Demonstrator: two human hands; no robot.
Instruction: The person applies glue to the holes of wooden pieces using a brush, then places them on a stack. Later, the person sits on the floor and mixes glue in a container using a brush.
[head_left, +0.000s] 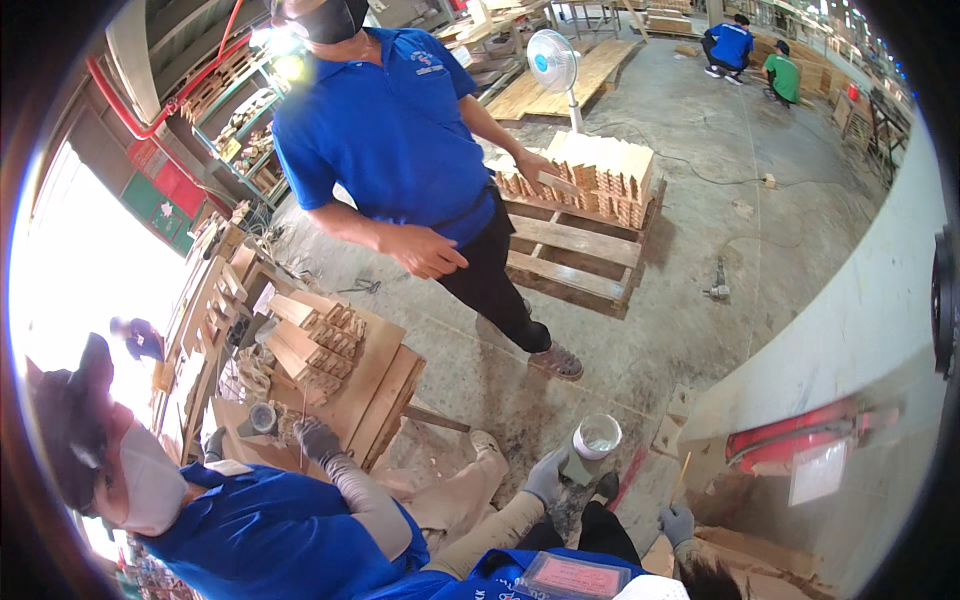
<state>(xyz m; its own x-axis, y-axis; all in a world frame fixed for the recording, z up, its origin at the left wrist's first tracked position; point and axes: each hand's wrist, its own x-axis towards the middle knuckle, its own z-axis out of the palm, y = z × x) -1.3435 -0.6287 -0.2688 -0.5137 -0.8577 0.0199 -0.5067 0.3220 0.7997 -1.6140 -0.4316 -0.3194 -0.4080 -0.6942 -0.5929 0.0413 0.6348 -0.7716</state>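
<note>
My left hand (pixel 547 478), in a grey glove, is closed at the fingertips on the edge of a flat grey-green piece (pixel 577 468); its kind is unclear. Just beyond that piece stands a white bucket (pixel 598 436) with pale contents. At the lower right, my gloved right hand (pixel 677 523) is closed around a thin yellowish stick (pixel 684 473) that points upward. The stick's lower end is hidden in the fist, so I cannot tell what tool it is.
A co-worker (pixel 280 520) at left works at a bench (pixel 385 395) with stacked wood pieces and a cup (pixel 263 418). Another person (pixel 390 130) stands ahead beside a loaded pallet (pixel 570 240). A fan (pixel 552 62) stands behind; a pale machine panel (pixel 820 350) curves along my right.
</note>
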